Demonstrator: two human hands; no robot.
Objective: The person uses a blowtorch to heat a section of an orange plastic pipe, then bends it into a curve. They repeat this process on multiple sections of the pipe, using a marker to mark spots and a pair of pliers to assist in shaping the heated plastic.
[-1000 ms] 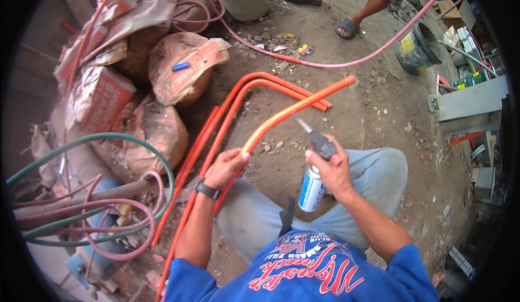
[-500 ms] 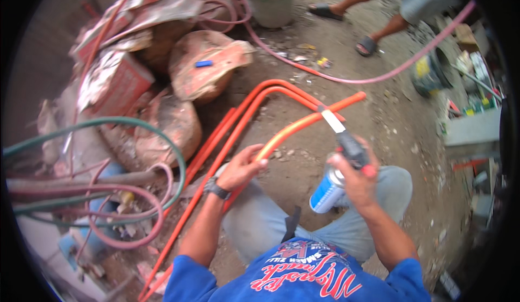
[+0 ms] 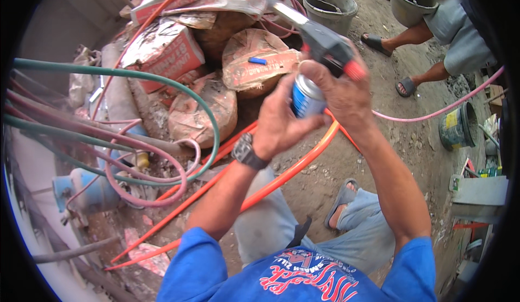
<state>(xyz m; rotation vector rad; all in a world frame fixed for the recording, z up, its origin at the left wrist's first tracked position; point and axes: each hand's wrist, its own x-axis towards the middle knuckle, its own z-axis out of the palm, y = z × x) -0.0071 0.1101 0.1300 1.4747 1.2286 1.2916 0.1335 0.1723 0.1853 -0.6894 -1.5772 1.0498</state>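
In front of me I hold up a blow torch [image 3: 327, 41], a black nozzle unit with a silver tube and a red knob, on a blue-and-silver gas can [image 3: 307, 97]. My right hand [image 3: 348, 92] is closed round the torch where head and can meet. Lower on the can, my left hand [image 3: 279, 119], with a dark wristwatch, curls its fingers and thumb about it. Beneath both hands a bent orange pipe [image 3: 295, 168] runs across my leg; its far part is hidden behind my hands and arm. More straight orange pipe [image 3: 176, 211] lies to the left.
Torn cement bags [image 3: 162, 58] are heaped at the far left. Green hose [image 3: 135, 74] and pink hose loop over a blue motor-like machine [image 3: 89, 191]. Buckets [image 3: 329, 11] stand at the back. A person in grey shorts [image 3: 460, 39] and sandals is at the far right.
My left hand has let go of the orange pipe and taken hold of the gas can. My right hand has raised the torch up and leftward. The bent pipe now lies lower.
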